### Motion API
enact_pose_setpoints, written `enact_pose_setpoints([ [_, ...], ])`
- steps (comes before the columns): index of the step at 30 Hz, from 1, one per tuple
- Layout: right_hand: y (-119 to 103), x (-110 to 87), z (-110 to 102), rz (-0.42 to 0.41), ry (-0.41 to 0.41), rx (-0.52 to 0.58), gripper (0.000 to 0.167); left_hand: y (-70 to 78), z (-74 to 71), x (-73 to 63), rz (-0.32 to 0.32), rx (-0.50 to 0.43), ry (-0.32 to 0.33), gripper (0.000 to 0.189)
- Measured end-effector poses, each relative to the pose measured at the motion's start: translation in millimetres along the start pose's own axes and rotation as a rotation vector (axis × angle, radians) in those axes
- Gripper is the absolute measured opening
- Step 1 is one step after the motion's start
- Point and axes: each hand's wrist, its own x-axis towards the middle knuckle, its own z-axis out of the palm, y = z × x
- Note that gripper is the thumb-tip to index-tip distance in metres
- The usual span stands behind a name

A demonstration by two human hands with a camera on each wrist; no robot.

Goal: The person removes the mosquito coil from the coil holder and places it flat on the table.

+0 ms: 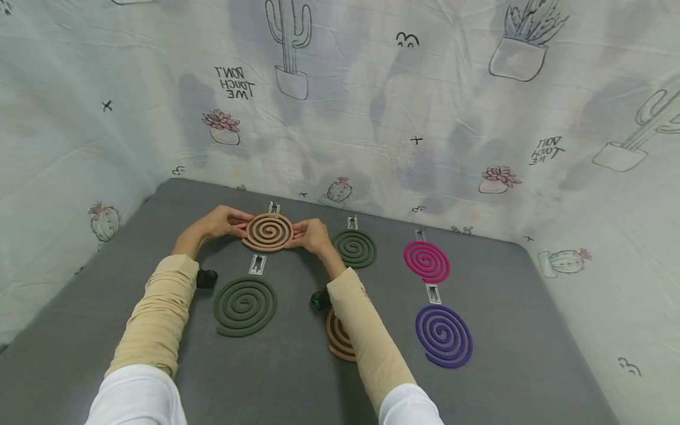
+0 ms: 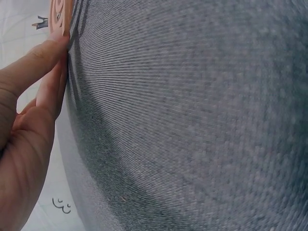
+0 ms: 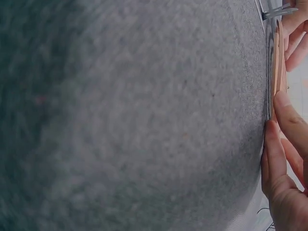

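Note:
Between both hands a tan mosquito coil (image 1: 270, 231) is held by its opposite edges, close over the grey table (image 1: 297, 378). My left hand (image 1: 225, 222) pinches its left edge between thumb and fingers, as the left wrist view shows with the coil (image 2: 58, 19) at the top. On the other side, my right hand (image 1: 311, 234) pinches the right edge; in the right wrist view the coil (image 3: 276, 72) appears nearly edge-on. A small metal coil stand (image 1: 274, 208) shows just behind it, partly covered. Another metal stand (image 1: 257, 265) lies just in front.
A green coil (image 1: 245, 303) lies between the forearms. One brown coil (image 1: 330, 336) is partly hidden under the right sleeve. Further right are a second green coil (image 1: 355, 248), a pink coil (image 1: 427, 261) and a purple coil (image 1: 443, 334), with metal stands (image 1: 433, 293) beside them. Printed cloth (image 1: 361, 106) hangs behind.

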Motion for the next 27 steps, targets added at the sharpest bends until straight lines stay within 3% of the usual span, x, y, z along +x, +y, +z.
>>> enact_pose_setpoints([
  [15, -3.5, -6.3, 4.2, 0.035, 0.036, -0.123, 0.045, 1.8, -1.8, 2.8, 0.014, 0.060, -0.055, 0.048],
  [27, -9.4, -15.4, 6.4, 0.021, 0.071, -0.161, 0.043, 5.2, -0.7, 3.5, 0.009, 0.103, -0.048, 0.046],
])
